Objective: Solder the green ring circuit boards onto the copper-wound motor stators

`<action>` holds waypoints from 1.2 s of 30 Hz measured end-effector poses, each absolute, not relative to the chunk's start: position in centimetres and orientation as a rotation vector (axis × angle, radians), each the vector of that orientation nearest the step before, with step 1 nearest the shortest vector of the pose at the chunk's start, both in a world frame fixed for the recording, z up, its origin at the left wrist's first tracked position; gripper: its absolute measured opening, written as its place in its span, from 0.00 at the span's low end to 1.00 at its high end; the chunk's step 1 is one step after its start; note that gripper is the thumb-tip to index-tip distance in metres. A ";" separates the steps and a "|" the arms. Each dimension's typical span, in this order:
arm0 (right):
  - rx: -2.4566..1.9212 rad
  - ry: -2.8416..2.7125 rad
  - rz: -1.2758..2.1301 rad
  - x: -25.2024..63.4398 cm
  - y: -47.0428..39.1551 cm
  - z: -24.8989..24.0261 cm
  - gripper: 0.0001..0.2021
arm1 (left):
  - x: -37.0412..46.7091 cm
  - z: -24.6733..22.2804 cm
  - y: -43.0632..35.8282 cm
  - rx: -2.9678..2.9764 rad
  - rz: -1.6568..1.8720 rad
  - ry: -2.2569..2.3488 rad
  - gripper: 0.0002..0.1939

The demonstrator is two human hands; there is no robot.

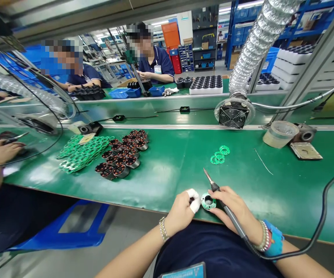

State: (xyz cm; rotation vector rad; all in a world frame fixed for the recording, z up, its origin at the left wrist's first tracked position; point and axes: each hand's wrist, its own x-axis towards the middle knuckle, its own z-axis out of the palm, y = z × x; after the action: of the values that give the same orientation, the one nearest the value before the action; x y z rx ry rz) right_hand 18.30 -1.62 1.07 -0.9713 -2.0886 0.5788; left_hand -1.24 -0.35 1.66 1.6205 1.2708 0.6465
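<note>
My right hand [236, 206] is closed around a soldering iron [231, 216], whose bare tip points up and away to the left. Its thumb and fingertips also rest on the rim of a round part topped by a green ring circuit board [208, 201] at the table's front edge. Just left of that part, my left hand [184, 206] is closed, with white covers on thumb and finger. Something small and dark shows between those fingertips, too hidden to name. Farther back lie three loose green ring circuit boards [219, 155].
Copper-wound motor stators [120, 158] stand grouped left of centre, beside stacked green board panels [81, 152]. A fan [233, 115], a plastic tub [280, 134], a soldering iron stand [305, 141] and a solder wire [262, 161] are on the right. A co-worker's hand [3, 152] is far left.
</note>
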 end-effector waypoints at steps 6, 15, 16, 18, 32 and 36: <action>-0.956 -2.080 0.587 18.2 -1.6 0.8 0.13 | -1.9 1.7 -0.2 1.036 0.615 1.109 0.11; -0.966 -2.074 0.589 18.2 -1.6 1.0 0.13 | -2.4 1.0 0.5 1.168 0.687 1.066 0.12; -0.968 -2.071 0.589 18.2 -1.6 1.0 0.13 | -2.4 0.9 0.6 1.181 0.691 1.052 0.11; -0.970 -2.067 0.595 18.2 -1.6 1.0 0.14 | -2.5 0.8 0.6 1.221 0.703 1.017 0.10; -0.970 -2.089 0.588 18.1 -1.7 1.0 0.12 | -1.4 1.1 0.8 1.223 0.709 1.095 0.10; -1.000 -2.088 0.530 17.8 -1.9 0.7 0.10 | 0.3 1.4 -0.1 1.042 0.842 1.298 0.11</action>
State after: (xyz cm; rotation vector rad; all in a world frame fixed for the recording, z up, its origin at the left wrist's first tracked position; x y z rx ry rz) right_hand 17.82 -1.90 0.72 -0.9997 -2.0881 0.5299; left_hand 0.34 -0.07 1.39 1.0421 1.2982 0.8416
